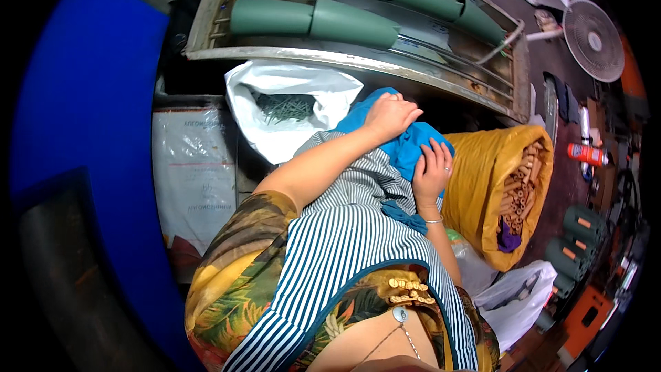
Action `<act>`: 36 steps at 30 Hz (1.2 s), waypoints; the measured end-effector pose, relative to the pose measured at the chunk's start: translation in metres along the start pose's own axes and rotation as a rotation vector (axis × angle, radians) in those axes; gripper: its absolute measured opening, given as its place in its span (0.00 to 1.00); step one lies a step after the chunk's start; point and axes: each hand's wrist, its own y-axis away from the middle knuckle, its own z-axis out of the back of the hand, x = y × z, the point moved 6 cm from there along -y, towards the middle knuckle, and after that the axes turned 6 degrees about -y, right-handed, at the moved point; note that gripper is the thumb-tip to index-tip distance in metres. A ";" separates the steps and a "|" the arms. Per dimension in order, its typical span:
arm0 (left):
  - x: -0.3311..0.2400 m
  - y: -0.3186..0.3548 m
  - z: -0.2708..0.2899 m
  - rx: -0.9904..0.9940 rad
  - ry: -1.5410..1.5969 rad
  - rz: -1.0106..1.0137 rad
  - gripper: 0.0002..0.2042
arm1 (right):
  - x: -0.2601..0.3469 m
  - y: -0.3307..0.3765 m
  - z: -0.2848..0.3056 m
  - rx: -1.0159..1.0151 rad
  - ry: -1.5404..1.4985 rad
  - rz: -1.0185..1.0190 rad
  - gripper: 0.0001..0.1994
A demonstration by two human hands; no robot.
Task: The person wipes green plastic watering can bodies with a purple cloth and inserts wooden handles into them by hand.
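Note:
Both of my hands are over blue cloth [412, 143] on my lap, beside my striped apron [344, 238]. My left hand [392, 118] lies at its far edge with the fingers curled in; what they hold, if anything, is hidden. My right hand [432, 169], with a ring and a bracelet, rests nearer to me with its fingers spread on the cloth. A white sack [251, 120] stands beyond my left forearm, holding many thin dark green pieces [286, 107]. To the right of my right hand leans a yellow sack [471, 176] filled with small brown tubes [520, 193].
Ahead is a metal-framed rack [296, 54] with large green curved pieces [351, 24]. A plastic-wrapped package [193, 176] and a blue panel [89, 89] are at the left. To the right are a fan [593, 39], a red can [587, 154] and a white plastic bag [516, 306].

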 end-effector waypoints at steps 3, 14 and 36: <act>0.007 0.003 0.000 0.007 0.003 0.021 0.13 | 0.004 -0.002 -0.001 0.007 -0.017 0.007 0.11; 0.004 0.004 -0.008 0.000 -0.051 -0.001 0.14 | -0.002 0.003 0.004 -0.007 -0.039 0.000 0.10; 0.001 0.008 -0.018 0.005 -0.088 -0.001 0.16 | -0.007 0.011 0.010 -0.009 -0.089 0.025 0.11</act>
